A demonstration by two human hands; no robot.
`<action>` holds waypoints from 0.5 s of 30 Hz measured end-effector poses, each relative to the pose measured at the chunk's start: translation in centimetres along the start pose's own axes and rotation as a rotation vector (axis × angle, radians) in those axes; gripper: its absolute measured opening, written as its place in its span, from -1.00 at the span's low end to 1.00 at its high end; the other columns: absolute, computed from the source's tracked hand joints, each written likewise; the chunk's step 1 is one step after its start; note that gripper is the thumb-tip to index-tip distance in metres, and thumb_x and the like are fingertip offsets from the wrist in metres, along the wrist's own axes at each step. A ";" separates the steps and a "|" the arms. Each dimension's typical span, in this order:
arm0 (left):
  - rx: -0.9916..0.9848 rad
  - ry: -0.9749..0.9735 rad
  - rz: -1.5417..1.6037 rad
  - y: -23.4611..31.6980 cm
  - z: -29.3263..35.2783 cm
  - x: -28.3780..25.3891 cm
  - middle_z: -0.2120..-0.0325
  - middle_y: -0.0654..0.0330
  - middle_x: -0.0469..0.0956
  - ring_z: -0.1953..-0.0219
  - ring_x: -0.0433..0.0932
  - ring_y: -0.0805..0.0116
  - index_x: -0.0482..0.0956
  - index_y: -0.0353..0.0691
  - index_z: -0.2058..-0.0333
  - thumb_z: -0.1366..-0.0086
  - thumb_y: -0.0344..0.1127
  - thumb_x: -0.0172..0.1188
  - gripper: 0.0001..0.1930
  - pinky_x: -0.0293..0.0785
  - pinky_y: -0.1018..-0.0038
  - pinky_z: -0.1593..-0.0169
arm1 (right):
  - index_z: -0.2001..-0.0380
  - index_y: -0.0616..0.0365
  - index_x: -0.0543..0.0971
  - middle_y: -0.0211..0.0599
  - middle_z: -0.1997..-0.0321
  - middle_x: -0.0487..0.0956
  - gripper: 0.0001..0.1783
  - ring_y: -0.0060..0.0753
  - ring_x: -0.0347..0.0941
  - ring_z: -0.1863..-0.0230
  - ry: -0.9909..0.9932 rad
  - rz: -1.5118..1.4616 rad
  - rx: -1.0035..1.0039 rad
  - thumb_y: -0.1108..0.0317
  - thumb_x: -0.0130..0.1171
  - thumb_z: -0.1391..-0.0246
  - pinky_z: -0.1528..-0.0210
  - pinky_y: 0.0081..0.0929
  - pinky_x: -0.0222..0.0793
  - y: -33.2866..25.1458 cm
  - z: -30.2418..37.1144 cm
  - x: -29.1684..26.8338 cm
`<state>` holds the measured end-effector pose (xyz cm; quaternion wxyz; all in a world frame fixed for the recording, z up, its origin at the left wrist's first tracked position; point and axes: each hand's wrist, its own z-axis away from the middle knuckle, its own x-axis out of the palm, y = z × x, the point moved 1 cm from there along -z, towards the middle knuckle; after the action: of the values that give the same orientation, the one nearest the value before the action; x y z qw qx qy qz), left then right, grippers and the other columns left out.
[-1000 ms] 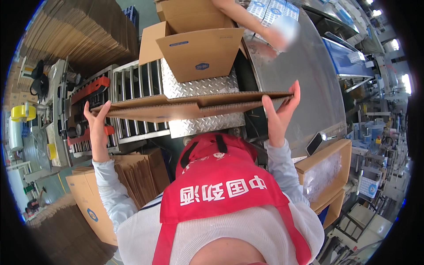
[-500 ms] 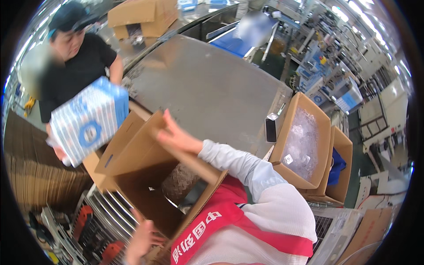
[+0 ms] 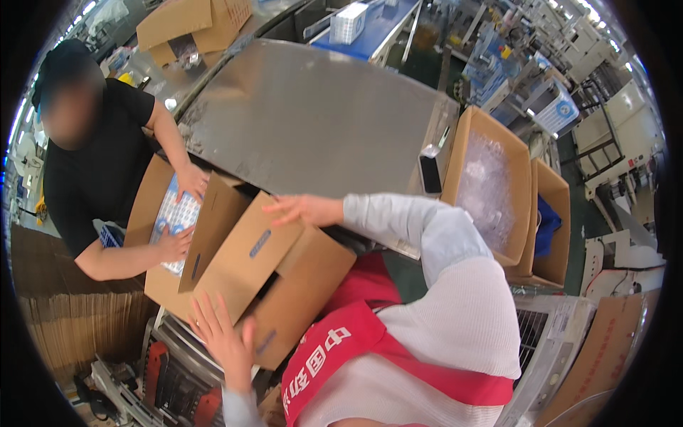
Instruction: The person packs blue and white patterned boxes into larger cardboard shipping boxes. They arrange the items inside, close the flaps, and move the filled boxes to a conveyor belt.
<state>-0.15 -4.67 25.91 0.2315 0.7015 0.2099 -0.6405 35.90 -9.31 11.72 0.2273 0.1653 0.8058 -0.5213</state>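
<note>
A brown cardboard box sits against my front, its top flaps folded most of the way over, with a dark gap between them. My right hand lies with fingers stretched at the far corner of the flaps. At the near left end of the same flaps is my left hand, fingers spread, holding nothing; whether it touches the cardboard is hard to tell. Just beyond stands a second open carton holding a blue-and-white pack. Both hands of a co-worker rest on that pack.
A steel table spreads ahead, with a phone by its right edge. Boxes on the right hold clear plastic and blue cloth. Flattened cardboard is stacked at left. A pack lies on the blue conveyor.
The near box's flaps have come down over its opening, hiding the inside. The co-worker's blue-and-white pack has gone from the air into the second carton. My left hand has moved up.
</note>
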 end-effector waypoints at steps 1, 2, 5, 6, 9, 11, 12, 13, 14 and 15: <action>-0.097 0.033 0.054 -1.5 -1.2 3.1 -0.42 -0.08 -0.04 -0.45 -0.13 -0.18 0.09 -0.24 -0.38 -0.27 0.03 0.16 -0.18 -0.26 -0.08 -0.43 | -0.14 -0.02 0.54 -0.24 -0.43 0.27 -0.45 0.07 0.08 -0.46 -0.022 -0.101 0.017 0.62 0.04 -0.07 -0.42 -0.13 0.12 0.8 -1.4 -0.3; -0.123 0.004 0.032 -3.7 -0.9 7.3 -0.44 -0.06 -0.09 -0.46 -0.16 -0.15 0.06 -0.23 -0.39 -0.23 0.02 0.21 -0.14 -0.29 -0.04 -0.44 | -0.16 0.06 0.51 -0.22 -0.42 0.30 -0.47 -0.01 0.16 -0.43 -0.009 -0.268 0.064 0.61 0.02 -0.10 -0.37 -0.18 0.19 2.0 -2.4 1.0; -0.066 0.001 0.147 -8.2 2.1 7.7 -0.43 -0.08 -0.05 -0.47 -0.17 -0.13 0.09 -0.23 -0.39 -0.31 0.05 0.02 -0.23 -0.34 0.01 -0.45 | -0.26 0.11 0.39 -0.20 -0.39 0.33 -0.47 -0.16 0.30 -0.34 0.199 -0.346 0.100 0.57 -0.03 -0.20 -0.29 -0.30 0.31 -1.9 -3.0 3.2; -0.031 0.059 0.206 -10.7 4.4 7.6 -0.42 -0.09 -0.03 -0.47 -0.16 -0.11 0.10 -0.25 -0.38 -0.34 0.05 -0.10 -0.26 -0.33 0.02 -0.46 | -0.32 0.15 0.28 -0.22 -0.36 0.34 -0.47 -0.30 0.42 -0.23 0.382 -0.947 0.335 0.51 -0.06 -0.29 -0.20 -0.40 0.38 -2.8 -2.4 5.3; -0.221 0.156 0.295 -19.9 13.6 9.5 -0.42 -0.05 0.01 -0.47 -0.07 -0.02 0.08 -0.32 -0.38 -0.42 0.02 -0.17 -0.30 -0.14 0.14 -0.44 | -0.32 0.25 0.24 -0.12 -0.38 0.29 -0.29 -0.15 0.38 -0.24 0.462 -0.120 0.532 0.10 0.15 -0.24 -0.27 -0.30 0.31 7.8 3.0 15.7; -0.691 0.073 0.879 -26.1 18.9 11.7 -0.37 0.02 0.14 -0.38 0.11 0.09 0.15 -0.27 -0.36 -0.44 0.10 -0.18 -0.31 0.05 0.24 -0.38 | -0.30 0.35 0.27 0.08 -0.34 0.33 0.04 -0.11 0.35 -0.28 0.393 -0.582 1.419 -0.14 0.40 0.06 -0.32 -0.25 0.22 8.4 5.3 20.9; -0.932 0.098 1.171 -29.6 22.9 12.3 -0.34 0.06 0.20 -0.34 0.20 0.14 0.18 -0.25 -0.35 -0.45 0.13 -0.19 -0.32 0.14 0.29 -0.34 | -0.28 0.34 0.30 0.04 -0.28 0.40 -0.05 -0.15 0.40 -0.22 0.138 -0.600 1.087 -0.08 0.38 0.00 -0.28 -0.28 0.27 6.1 2.3 21.8; -1.154 0.133 1.491 -30.9 26.8 11.8 -0.31 0.10 0.27 -0.30 0.29 0.19 0.22 -0.22 -0.34 -0.46 0.17 -0.20 -0.32 0.24 0.34 -0.31 | -0.26 0.32 0.33 0.00 -0.21 0.48 -0.14 -0.19 0.46 -0.17 -0.115 -0.605 0.762 -0.03 0.36 -0.05 -0.25 -0.31 0.31 1.4 -0.7 21.3; -0.953 0.250 1.909 -26.5 23.1 6.7 -0.21 0.10 0.40 -0.21 0.39 0.18 0.30 -0.18 -0.28 -0.44 0.18 -0.19 -0.35 0.35 0.28 -0.24 | -0.24 0.31 0.35 -0.11 -0.16 0.52 -0.26 -0.27 0.48 -0.12 -0.079 -0.813 0.761 0.07 0.31 -0.12 -0.20 -0.36 0.34 -2.7 -2.4 19.0; -0.945 0.208 2.050 -22.6 20.7 1.6 -0.15 0.08 0.47 -0.16 0.45 0.14 0.32 -0.22 -0.26 -0.45 0.06 -0.18 -0.42 0.39 0.24 -0.21 | -0.22 0.29 0.37 -0.21 -0.10 0.56 -0.37 -0.35 0.50 -0.07 -0.061 -1.026 0.752 0.17 0.26 -0.19 -0.16 -0.42 0.37 -6.8 -4.3 16.7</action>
<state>-29.96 1.17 21.54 0.8702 0.4350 -0.2245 0.0560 17.54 -7.60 9.48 -0.1020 -0.1879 0.5375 -0.8157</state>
